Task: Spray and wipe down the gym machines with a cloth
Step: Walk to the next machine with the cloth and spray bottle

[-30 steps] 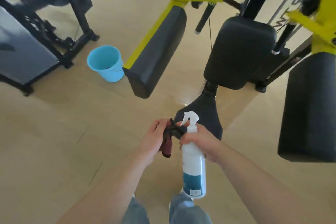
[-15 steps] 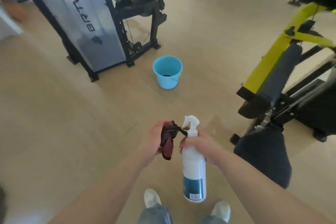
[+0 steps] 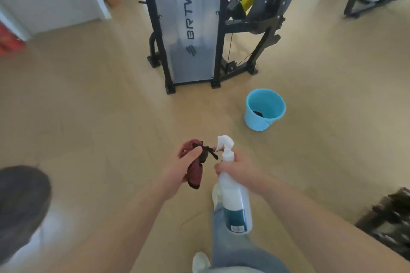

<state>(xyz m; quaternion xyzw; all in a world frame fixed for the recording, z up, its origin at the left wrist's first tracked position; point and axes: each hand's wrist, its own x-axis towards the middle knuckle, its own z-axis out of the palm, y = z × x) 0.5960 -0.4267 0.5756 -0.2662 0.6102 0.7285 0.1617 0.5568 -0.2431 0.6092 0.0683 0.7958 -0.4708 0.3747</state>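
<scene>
Head view: dark red cloth [image 3: 195, 175] bunched in the left hand [image 3: 179, 173], out front at about waist level over the pale wood floor [image 3: 88, 117]. Thumb [image 3: 192, 156] presses across the front of the bundle, and the other fingers curl behind it, mostly hidden by fabric. One fold hangs below the palm. A black strand of the cloth sticks out to the right, ending just beside the nozzle; contact cannot be told. White spray bottle [image 3: 230, 188] with a teal label low on the body is held in the right hand [image 3: 241, 168]. Its fingers [image 3: 218, 169] are wrapped tight round the neck under the trigger head, bottle body hanging down, nozzle facing left at the cloth. The two hands are close together but apart. Beyond them, to the right, a light blue bucket [image 3: 255, 121] stands on the floor with something dark at its bottom. Farther back stands a black-framed gym machine [image 3: 190, 17] with a grey panel lettered BRTW, well apart from both hands.
</scene>
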